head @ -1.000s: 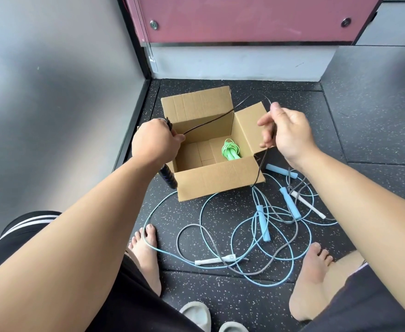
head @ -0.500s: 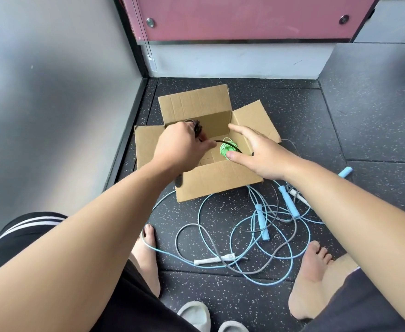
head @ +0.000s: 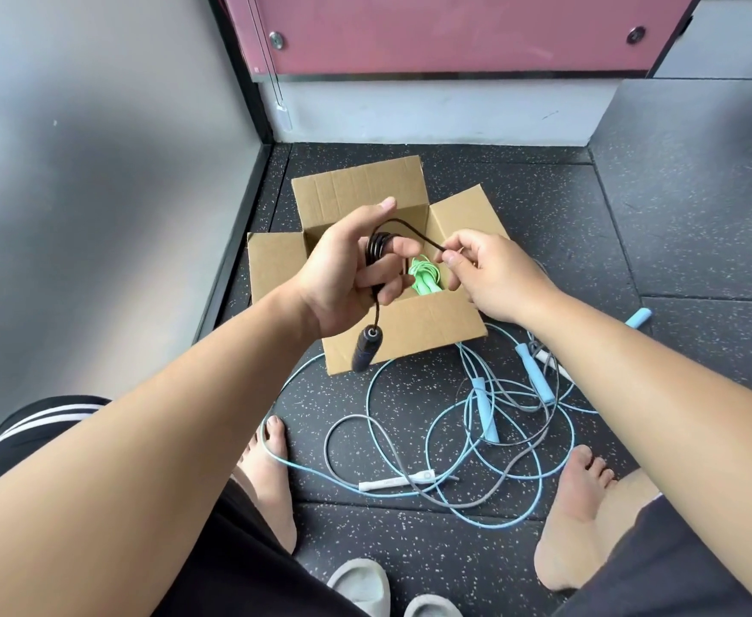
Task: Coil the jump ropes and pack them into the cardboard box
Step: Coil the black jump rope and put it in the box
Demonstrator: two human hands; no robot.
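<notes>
Floor (head: 676, 216); black rope coil (head: 376, 250) partly hidden

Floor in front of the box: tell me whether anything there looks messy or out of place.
Yes. The blue ropes and a grey rope lie tangled in crossing loops before the cardboard box, handles scattered; one blue handle lies apart to the right. The green rope inside is neatly coiled.

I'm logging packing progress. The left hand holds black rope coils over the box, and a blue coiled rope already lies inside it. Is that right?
Not quite. The head view shows a green rope coiled inside the cardboard box, not a blue one. The left hand does hold black rope coils over the box.
</notes>
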